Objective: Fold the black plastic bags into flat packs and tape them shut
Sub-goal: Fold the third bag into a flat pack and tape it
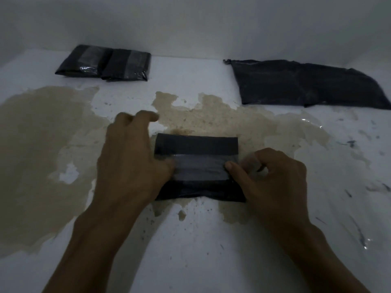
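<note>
No writing legible; folded black pack [197,168] lies mid-table [190,240] between both hands, left hand [129,157] pressing its left edge with loosely bent fingers, right hand [273,176] pinching clear tape [201,169] at its right edge.

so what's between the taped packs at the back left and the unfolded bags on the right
In the head view, nothing stands between the two taped packs and the unfolded bags: only bare white table, with the edge of the brown worn patch just nearer.
</note>
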The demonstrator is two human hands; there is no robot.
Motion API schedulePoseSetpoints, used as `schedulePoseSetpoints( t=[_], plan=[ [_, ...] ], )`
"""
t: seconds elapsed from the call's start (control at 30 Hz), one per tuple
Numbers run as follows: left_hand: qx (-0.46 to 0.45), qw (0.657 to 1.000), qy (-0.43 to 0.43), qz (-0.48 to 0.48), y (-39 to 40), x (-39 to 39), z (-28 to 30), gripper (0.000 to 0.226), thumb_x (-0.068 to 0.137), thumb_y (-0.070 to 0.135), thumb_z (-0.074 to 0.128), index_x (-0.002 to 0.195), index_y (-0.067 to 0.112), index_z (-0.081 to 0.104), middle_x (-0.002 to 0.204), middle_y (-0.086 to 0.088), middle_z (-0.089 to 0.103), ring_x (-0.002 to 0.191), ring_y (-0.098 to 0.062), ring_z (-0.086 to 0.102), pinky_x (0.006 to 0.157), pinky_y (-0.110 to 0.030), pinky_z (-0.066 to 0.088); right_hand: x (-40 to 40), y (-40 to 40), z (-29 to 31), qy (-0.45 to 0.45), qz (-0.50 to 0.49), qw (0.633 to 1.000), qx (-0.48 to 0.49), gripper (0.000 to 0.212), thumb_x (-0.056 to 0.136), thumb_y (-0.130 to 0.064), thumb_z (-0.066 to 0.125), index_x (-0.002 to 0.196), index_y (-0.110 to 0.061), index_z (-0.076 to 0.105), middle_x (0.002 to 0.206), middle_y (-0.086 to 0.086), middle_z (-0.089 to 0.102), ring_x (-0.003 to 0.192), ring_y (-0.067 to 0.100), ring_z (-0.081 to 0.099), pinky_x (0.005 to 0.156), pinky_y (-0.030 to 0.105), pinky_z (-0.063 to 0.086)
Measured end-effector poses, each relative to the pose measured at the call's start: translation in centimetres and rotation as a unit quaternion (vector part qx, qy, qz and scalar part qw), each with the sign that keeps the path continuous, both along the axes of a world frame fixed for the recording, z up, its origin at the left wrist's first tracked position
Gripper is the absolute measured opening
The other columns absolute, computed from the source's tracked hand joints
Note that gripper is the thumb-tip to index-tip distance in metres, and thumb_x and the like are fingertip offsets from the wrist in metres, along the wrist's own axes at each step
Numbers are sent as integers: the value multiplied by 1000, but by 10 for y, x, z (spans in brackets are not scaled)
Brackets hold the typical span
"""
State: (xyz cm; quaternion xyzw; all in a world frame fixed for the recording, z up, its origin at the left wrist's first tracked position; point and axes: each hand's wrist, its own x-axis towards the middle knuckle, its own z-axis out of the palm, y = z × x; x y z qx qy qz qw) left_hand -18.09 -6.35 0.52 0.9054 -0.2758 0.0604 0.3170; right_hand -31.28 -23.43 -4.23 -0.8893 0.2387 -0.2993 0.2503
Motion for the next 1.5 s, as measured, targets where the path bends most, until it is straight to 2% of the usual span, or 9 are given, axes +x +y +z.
schedulePoseSetpoints(
  t=[0.23,0.5,0.67,0.87,1.0,1.07,1.13,1.27,1.5],
  plan=[
    [28,989,-5,-142,-41,-11,-11,92,56,52,85,135,21,48,125,-1,41,114,-12,35,84,-23,34,2,0,0,23,-8,1000,-13,45,81,-56,59,62,-16,63,64,0,60,60,18,55,56,41,49],
    [55,997,-5,-60,0,7,-31,106,51,84,52,136,21,47,137,-7,38,126,-24,31,96,-40,38,1,3,1,14,-35,996,-78,42,75,-43,78,55,-18,51,55,-4,50,52,13,44,50,17,31],
    [55,996,67,5,27,14,-31,102,50,78,60,137,28,45,145,-3,31,135,-23,24,98,-39,32,1,4,3,0,-31,995,-91,42,74,-40,79,55,-21,46,53,-8,42,49,10,38,50,13,21],
    [49,995,82,-2,27,14,-27,101,51,74,74,137,29,45,144,-3,32,135,-22,25,93,-33,29,0,5,5,18,-31,997,-67,49,76,-45,76,54,-29,35,53,-13,35,51,6,33,50,16,21],
    [39,997,-52,-32,16,3,-15,71,63,42,86,123,17,58,133,-12,43,125,-29,32,92,-36,33,1,5,7,34,-31,997,-56,57,77,-48,73,52,-32,24,53,-18,28,52,-2,27,50,18,19],
    [40,983,-145,-109,3,-8,-7,35,72,20,73,105,10,67,116,-14,54,110,-30,40,82,-39,41,1,6,8,41,-28,998,-47,56,78,-48,72,51,-30,26,53,-17,30,52,-1,29,50,19,20],
    [48,961,-165,-217,-12,-18,-4,19,76,14,57,88,9,71,96,-8,62,92,-26,48,69,-42,48,2,5,7,38,-27,998,-49,56,77,-47,73,51,-30,27,53,-17,30,51,-1,28,49,19,18],
    [85,934,-121,-327,-35,-25,-10,36,79,20,37,82,10,70,81,-6,63,76,-25,57,58,-44,52,1,3,4,27,-24,998,-55,50,77,-44,76,53,-29,35,53,-13,34,51,5,32,48,18,22],
    [93,949,-52,-298,-40,-21,-15,34,80,26,33,89,12,63,90,-3,57,83,-22,53,68,-45,50,1,2,1,22,-24,998,-54,40,78,-43,75,56,-17,53,56,-3,51,54,15,46,49,21,31]
  ],
)
